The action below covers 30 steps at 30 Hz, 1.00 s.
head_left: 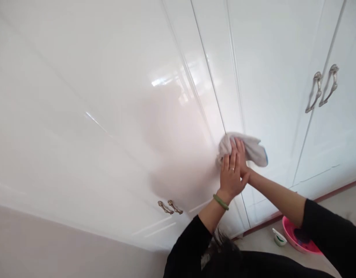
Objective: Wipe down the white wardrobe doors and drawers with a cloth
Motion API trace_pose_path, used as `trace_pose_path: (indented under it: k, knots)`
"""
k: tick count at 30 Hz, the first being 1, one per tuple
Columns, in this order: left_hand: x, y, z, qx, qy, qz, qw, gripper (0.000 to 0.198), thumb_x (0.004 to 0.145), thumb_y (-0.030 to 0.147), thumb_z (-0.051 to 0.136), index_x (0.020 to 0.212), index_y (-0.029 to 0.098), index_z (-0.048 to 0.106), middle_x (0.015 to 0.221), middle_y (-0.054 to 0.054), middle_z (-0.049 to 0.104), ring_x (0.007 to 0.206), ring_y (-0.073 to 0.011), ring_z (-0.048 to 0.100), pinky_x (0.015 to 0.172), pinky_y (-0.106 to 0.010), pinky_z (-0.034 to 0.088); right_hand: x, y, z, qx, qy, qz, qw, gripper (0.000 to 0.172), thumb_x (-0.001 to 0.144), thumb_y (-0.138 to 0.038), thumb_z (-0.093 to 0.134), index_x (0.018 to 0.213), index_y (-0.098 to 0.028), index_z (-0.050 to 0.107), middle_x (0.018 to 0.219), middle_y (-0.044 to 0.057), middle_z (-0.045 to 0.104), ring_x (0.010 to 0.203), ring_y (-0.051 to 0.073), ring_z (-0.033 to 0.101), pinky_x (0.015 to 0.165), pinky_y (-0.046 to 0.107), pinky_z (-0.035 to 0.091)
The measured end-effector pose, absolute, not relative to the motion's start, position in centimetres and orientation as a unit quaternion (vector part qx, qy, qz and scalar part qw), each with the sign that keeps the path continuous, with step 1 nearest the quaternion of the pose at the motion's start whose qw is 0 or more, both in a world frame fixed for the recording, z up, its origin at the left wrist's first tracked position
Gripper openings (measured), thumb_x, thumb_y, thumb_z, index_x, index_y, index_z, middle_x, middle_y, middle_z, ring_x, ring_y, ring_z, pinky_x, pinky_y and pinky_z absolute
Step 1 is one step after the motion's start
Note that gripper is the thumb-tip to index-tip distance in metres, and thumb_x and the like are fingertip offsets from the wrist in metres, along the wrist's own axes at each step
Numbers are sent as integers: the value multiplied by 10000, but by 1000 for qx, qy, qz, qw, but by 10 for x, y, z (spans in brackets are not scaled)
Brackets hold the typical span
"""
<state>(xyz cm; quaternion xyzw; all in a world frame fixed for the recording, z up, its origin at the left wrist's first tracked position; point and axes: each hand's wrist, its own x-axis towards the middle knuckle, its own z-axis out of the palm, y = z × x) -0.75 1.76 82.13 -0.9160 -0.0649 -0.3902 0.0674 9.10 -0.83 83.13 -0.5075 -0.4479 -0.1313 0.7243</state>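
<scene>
Right hand (242, 160), fingers laid out flat, rests on a grey cloth (255, 150) against the white cabinet doors (270, 96); left hand (231, 177), fingers extended, overlaps it. Bunched beneath the fingers, the cloth juts out to the right.

Cloth (255, 150) on cabinet (108, 77), basin (288, 231) on floor (260, 244)

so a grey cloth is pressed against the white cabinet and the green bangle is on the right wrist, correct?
Not quite: the head view shows the green bangle on the left wrist, not the right. The grey cloth is indeed pressed against the white cabinet.
</scene>
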Motion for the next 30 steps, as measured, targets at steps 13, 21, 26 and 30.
trace_pose_path:
  k: [13,21,26,30]
  knots:
    - [11,43,1028,-829,-72,-534,153,759,1081,469,528,1725,100,371,1846,-132,269,1763,-335,13,1448,-562,123,96,25,1058,-514,-507,-419,551,676,1178,-494,293,1759,-174,158,1829,88,291,1744,240,90,1435,557,43]
    - [-19,46,964,-852,-46,-494,164,854,1061,548,557,1743,91,319,1821,-163,324,1750,-395,89,1400,-614,271,96,30,990,-499,-536,-401,550,612,1132,-461,446,1702,-262,346,1784,81,401,1745,263,134,1447,567,94]
    - [14,59,1099,-808,-32,-563,172,836,1064,649,496,1720,146,372,1830,-117,324,1752,-378,92,1434,-602,172,119,30,1137,-489,-528,-503,480,588,1156,-445,343,1679,-187,418,1806,67,366,1732,308,184,1433,589,165]
    - [44,65,1181,-747,-32,-642,167,866,1009,721,553,1685,191,440,1812,-92,361,1753,-364,113,1455,-531,118,124,23,1232,-472,-551,-532,436,644,1151,-449,367,1737,-186,328,1823,69,322,1726,317,217,1438,596,178]
